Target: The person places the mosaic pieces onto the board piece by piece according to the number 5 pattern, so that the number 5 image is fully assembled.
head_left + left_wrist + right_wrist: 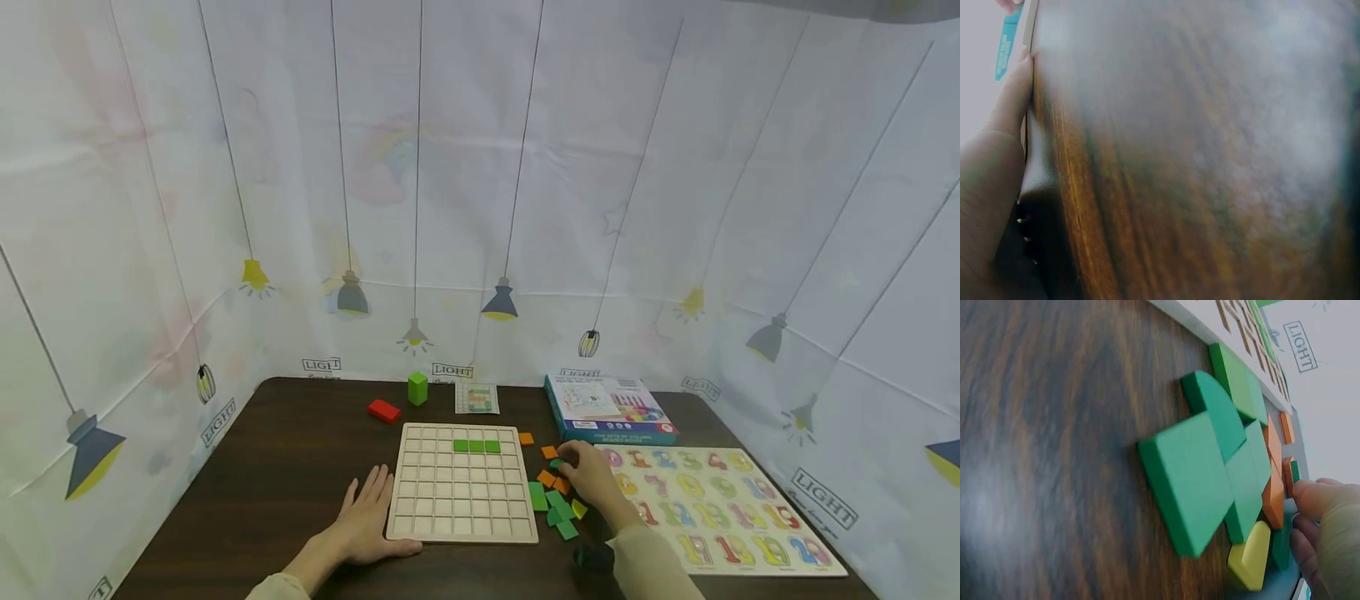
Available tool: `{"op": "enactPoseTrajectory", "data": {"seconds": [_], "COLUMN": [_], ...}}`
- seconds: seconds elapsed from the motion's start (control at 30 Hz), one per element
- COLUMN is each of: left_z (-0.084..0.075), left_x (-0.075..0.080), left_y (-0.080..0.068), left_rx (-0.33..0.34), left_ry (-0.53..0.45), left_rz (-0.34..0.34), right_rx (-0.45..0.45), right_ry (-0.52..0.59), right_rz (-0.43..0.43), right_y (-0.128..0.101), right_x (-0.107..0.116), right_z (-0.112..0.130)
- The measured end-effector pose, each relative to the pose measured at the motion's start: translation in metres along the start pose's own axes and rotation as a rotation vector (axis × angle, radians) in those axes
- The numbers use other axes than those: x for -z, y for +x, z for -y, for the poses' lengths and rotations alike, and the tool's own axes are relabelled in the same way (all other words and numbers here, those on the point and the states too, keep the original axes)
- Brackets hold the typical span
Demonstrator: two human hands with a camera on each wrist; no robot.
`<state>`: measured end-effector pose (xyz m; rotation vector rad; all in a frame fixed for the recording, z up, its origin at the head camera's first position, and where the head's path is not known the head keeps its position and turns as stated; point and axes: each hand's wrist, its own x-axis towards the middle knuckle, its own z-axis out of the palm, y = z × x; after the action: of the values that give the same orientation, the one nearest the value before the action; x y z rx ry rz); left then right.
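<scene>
Both arms wear light beige long sleeves, with a dark band at the right wrist.

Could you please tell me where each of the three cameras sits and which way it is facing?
Head: worn high, looking forward and down at the table; shows the left hand beside the grid board and the right hand at the tiles.
Left wrist: low, along the blurred tabletop; shows the left hand's edge against the board.
Right wrist: low, along the table towards the tiles; shows the right fingertips.
Head and right wrist share the tiles and board.
</scene>
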<state>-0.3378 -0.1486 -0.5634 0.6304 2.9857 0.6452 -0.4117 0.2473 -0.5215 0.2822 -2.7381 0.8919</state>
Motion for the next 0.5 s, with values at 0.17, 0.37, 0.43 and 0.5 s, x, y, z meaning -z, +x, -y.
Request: {"op": "enactPoseTrajectory", "data": {"seconds": [0.17, 0.37, 0.43, 0.5], "left_z": [-0.006, -0.007, -0.008, -0.009], "left_x": [-0.003, 0.001, 0.004, 0.006], "left_y": [0.005, 0.004, 0.001, -0.001], "left_rx": [-0.006, -0.002, 0.006, 0.008], "left_ry": [-0.004, 0.004, -0.008, -0.016], "left_rz": [0.000, -0.004, -0.005, -0.002], "right_rx": [0.100, 0.220, 0.259, 0.273], "right_ry": [0.030, 0.066, 0.065, 0.069], "right_rz": [-0.069, -0.116, -0.107, -0.093], "right_y": [0.003, 0.012, 0.014, 0.017], "right_x": [-0.001, -0.016, -0.022, -0.026], "right_z": [0.004, 0.021, 0.027, 0.031]}}
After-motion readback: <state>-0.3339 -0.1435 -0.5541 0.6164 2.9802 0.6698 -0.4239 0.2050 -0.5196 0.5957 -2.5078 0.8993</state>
